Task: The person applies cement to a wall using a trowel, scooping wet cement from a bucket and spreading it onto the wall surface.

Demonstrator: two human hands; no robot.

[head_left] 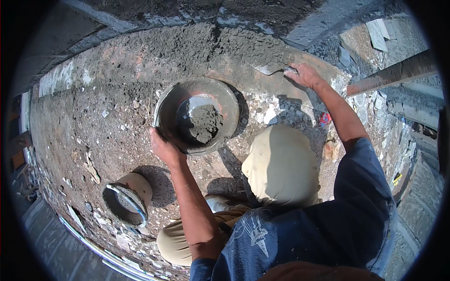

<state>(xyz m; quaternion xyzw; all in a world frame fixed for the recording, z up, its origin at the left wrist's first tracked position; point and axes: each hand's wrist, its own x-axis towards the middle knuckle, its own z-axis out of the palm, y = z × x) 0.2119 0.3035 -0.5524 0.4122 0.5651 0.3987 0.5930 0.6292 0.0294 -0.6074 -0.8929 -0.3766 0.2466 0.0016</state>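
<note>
My left hand (pixel 164 147) grips the near-left rim of a round, mortar-smeared basin (pixel 228 105), its fingers partly hidden behind the wall. A lump of wet grey mortar (pixel 205 124) lies in the basin, beside a pale wet patch on the bottom. Out to the far right, my right hand (pixel 303 76) is closed on a trowel, whose handle is mostly hidden by the fingers. The trowel's blade (pixel 269 69) lies low at the edge of a heap of grey mortar (pixel 187 49), which spreads along a flat board (pixel 115 63) in front of me.
A small bucket (pixel 137 185) with a curved handle stands on the rubble-strewn ground at the near left. A long beam (pixel 393 72) juts in from the right. Broken tile pieces (pixel 376 35) lie at the far right. A block wall (pixel 323 21) runs behind the mortar.
</note>
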